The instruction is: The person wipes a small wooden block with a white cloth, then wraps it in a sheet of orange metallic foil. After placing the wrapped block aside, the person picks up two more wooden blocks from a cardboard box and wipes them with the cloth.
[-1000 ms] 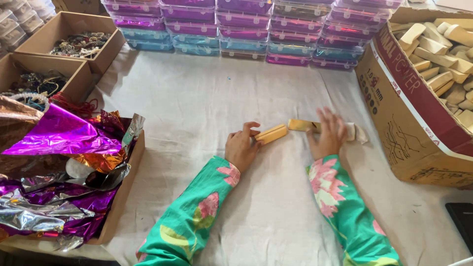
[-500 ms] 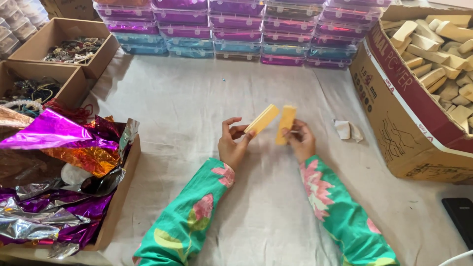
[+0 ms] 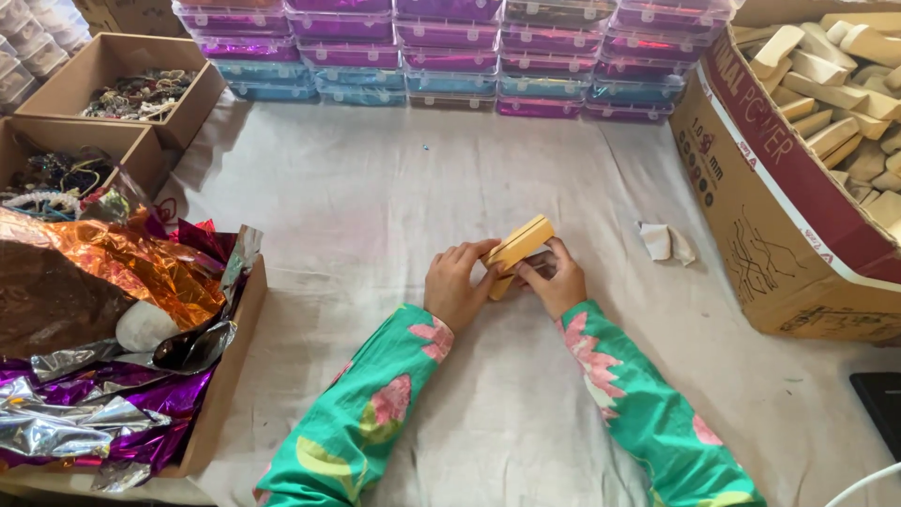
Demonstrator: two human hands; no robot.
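Your left hand (image 3: 457, 286) and right hand (image 3: 556, 280) meet at the middle of the cloth-covered table (image 3: 375, 188), pinching two yellow blocks (image 3: 517, 252) pressed flat together, tilted up toward two o'clock. You appear to be squaring the pair face to face; the next move likely calls for a firm, even grip. Foil sheets (image 3: 103, 282) lie at nine o'clock, a carton of blocks (image 3: 798, 225) at two o'clock.
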